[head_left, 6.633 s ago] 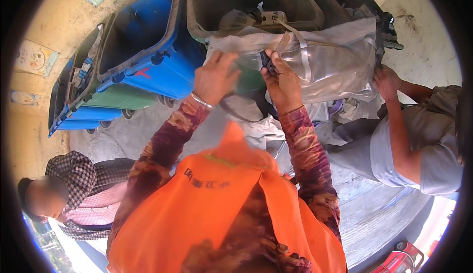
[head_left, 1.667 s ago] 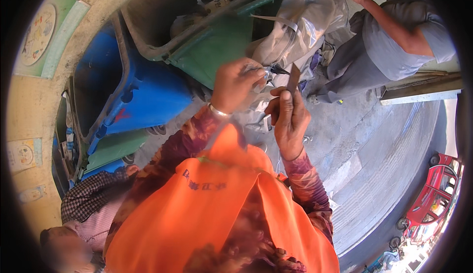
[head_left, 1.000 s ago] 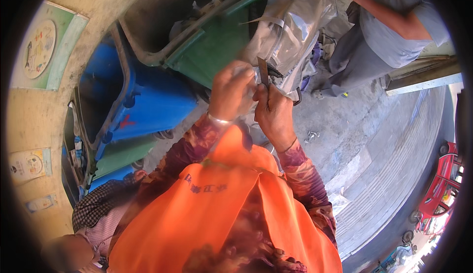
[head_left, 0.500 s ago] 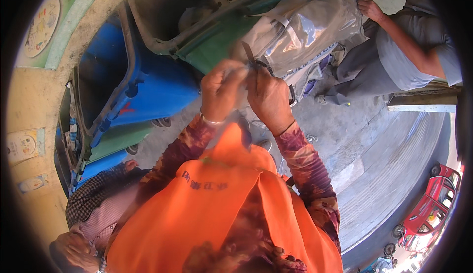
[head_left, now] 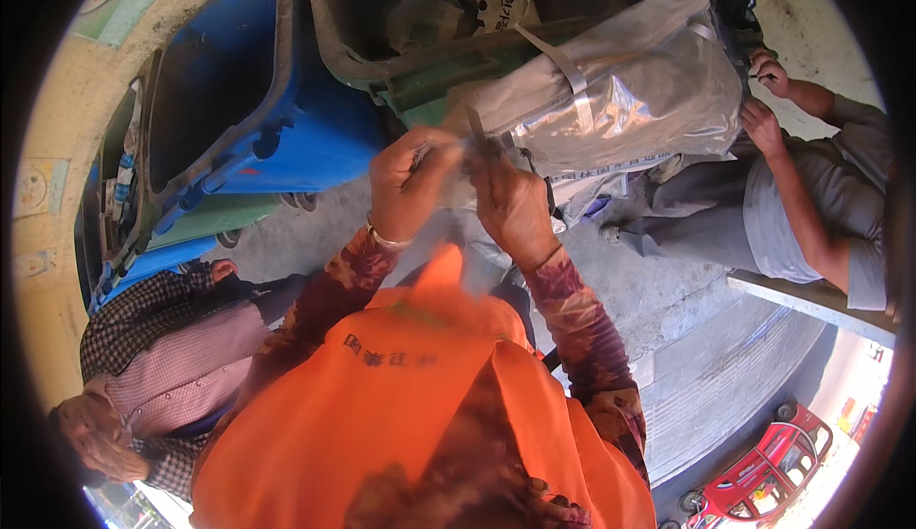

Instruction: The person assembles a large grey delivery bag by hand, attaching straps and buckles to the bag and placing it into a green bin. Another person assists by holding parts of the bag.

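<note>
A large grey, partly see-through plastic bag (head_left: pixel 658 100) with pale straps and dark printing lies across the front of a green bin (head_left: pixel 420 100). At its near left corner my right hand (head_left: pixel 515 207) is closed round a dark strap (head_left: pixel 476 126). Just left of it, my left hand (head_left: pixel 412 186) is closed, thumb and fingers bent together. Something small and shiny shows between its fingers, too blurred to name. A co-worker in grey at the right has both hands (head_left: pixel 760 126) at the bag's far end.
Left of the green bin stands an open blue bin (head_left: pixel 315 119). Paper and plastic waste (head_left: pixel 501 9) lies in the green one. Another person in a checked jacket (head_left: pixel 157 324) is close on my left. A red vehicle (head_left: pixel 768 467) stands at the lower right.
The view has shifted, so the bag and the co-worker sit farther right. My hands stay close together at the bag's corner; the left one is blurred in both frames.
</note>
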Available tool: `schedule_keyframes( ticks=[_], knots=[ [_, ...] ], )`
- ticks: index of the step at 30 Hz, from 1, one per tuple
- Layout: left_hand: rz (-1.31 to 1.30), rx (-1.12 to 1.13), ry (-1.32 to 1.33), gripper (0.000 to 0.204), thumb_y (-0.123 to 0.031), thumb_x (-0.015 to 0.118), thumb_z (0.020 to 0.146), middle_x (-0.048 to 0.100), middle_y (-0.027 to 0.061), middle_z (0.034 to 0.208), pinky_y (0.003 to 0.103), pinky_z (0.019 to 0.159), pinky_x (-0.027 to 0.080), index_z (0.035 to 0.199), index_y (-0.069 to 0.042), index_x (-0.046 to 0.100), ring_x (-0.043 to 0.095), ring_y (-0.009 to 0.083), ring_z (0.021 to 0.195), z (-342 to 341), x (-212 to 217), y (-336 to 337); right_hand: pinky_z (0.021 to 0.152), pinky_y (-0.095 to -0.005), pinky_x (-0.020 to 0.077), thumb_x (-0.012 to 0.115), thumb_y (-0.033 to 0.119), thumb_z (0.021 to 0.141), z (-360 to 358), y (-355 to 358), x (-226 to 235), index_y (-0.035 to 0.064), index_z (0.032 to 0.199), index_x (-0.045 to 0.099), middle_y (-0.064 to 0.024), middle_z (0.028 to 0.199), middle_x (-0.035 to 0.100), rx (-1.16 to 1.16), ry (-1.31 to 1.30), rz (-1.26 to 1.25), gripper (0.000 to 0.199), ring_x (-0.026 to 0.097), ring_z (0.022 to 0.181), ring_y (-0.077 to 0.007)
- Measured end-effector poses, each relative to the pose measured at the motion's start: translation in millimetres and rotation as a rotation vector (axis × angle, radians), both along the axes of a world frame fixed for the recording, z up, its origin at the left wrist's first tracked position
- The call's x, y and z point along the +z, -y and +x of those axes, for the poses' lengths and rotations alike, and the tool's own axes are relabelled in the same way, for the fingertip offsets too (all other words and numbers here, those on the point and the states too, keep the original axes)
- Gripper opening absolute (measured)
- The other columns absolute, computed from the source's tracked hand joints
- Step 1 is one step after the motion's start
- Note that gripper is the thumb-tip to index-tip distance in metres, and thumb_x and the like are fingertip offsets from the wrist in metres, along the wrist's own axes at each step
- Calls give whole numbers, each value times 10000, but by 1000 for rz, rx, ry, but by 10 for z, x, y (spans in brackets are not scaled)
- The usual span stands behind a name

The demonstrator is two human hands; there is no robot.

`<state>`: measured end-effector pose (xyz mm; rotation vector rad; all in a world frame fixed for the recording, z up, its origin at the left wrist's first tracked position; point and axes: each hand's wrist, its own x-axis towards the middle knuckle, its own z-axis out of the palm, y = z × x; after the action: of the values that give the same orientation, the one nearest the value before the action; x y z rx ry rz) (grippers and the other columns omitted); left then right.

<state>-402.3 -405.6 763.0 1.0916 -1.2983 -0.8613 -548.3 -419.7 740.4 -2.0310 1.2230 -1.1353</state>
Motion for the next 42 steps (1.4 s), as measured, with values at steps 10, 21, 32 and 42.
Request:
schedule_keyframes(
  ticks=[10,21,32,42],
  knots=[
    [-31,344,42,74,-7,656,905,651,0,823,210,667,459,977,-10,674,541,43,748,-229,84,-250,470,-461,477,613,137,884,-158,157,81,33,844,573,-163,556,573,199,-185,1,119,599,502,-370],
    [18,378,-42,47,-56,648,940,570,-52,751,184,568,342,967,-23,666,439,18,644,-389,152,-322,470,-447,490,606,155,893,-154,126,125,0,1015,641,-162,552,585,227,-187,-46,200,617,494,-336],
    [4,384,144,50,-20,660,912,601,-52,795,188,632,428,962,-24,666,505,16,721,-381,185,-348,495,-509,487,584,188,920,-90,223,170,22,807,599,-214,598,602,267,-15,-117,202,608,534,-417],
    [94,322,-287,62,-90,644,949,619,10,771,187,482,264,984,-40,655,374,10,538,-102,67,-391,474,-320,458,553,225,1015,-703,163,419,5,869,581,-77,593,601,362,328,501,265,592,487,-166]
  ],
)
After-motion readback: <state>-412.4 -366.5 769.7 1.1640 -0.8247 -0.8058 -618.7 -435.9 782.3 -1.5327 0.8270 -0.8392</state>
